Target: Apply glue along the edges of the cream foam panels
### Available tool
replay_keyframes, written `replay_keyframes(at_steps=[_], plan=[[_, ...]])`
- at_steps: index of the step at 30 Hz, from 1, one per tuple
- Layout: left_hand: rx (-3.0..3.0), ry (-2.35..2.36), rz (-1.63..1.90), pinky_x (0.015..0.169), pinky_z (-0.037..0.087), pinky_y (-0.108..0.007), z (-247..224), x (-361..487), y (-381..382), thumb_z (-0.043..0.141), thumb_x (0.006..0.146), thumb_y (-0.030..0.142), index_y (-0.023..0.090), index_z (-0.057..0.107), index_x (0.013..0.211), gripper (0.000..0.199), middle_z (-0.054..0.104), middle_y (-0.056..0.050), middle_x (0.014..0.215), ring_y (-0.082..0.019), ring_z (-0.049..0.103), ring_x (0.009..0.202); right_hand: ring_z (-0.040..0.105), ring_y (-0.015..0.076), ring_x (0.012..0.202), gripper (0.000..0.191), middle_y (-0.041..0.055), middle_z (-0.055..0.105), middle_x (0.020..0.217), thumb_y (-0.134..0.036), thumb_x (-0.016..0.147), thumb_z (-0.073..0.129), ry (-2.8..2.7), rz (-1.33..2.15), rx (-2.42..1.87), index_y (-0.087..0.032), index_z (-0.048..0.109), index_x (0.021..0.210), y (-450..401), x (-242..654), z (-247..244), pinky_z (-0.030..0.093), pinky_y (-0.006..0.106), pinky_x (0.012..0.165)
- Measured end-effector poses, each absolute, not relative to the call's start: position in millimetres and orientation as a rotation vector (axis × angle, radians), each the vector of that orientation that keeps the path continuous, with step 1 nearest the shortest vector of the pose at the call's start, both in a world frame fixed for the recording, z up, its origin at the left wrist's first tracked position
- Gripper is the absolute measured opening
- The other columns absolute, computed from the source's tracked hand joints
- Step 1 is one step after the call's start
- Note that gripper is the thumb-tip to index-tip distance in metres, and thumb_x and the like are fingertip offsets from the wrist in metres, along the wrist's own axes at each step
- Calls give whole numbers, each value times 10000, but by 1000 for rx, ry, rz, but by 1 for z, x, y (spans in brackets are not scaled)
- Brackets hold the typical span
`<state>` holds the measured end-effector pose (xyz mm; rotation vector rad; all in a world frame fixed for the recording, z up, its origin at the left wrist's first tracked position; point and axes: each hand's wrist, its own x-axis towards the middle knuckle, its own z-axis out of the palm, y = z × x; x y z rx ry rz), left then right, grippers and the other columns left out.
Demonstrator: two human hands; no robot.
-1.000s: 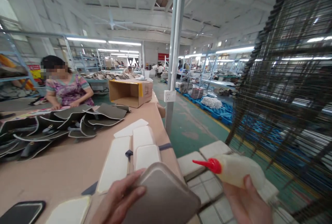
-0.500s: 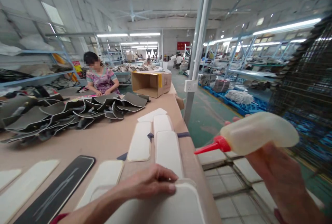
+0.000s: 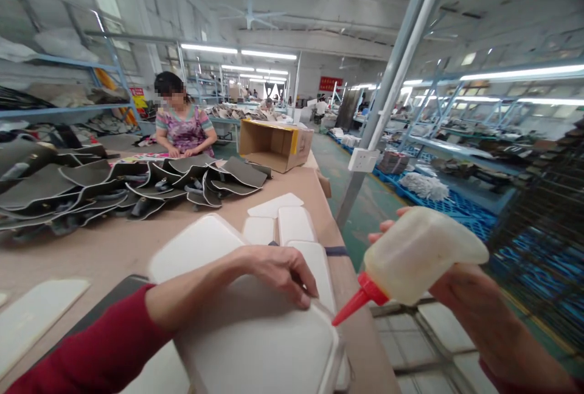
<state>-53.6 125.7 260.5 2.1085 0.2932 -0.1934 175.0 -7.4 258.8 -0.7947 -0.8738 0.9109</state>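
Observation:
My left hand (image 3: 278, 272) rests fingers-down on a large white padded panel (image 3: 255, 333) lying at the near right of the table, pinching its far edge. My right hand (image 3: 474, 309) grips a translucent squeeze bottle (image 3: 420, 257) with a red nozzle (image 3: 353, 306). The nozzle tip points down-left and sits just off the panel's right corner, close to my left fingers. Several smaller white panels (image 3: 296, 227) lie on the table beyond my left hand.
A pile of grey cut pieces (image 3: 91, 190) covers the far left of the table (image 3: 114, 242). A person in a patterned shirt (image 3: 182, 129) works behind it. An open cardboard box (image 3: 274, 145) stands at the far end. A metal post (image 3: 387, 96) rises to the right.
The bottle has tipped nozzle-down and come in toward the panel's right corner. My left hand has slid along the panel's far edge. The camera has shifted, showing more of the table.

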Motion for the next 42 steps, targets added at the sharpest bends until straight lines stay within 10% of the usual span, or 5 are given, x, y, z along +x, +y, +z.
replay_keyframes(at_steps=[42], plan=[[1804,71,-341,742,511,-202,246,-42,102,721,667,131,80,755,937,277,736,8,750,-195,670,792,671,305,801,653,106,694,932,-465,432,865,-968,1126,-741,-236,681,1015,15,171,239,517,467,714]])
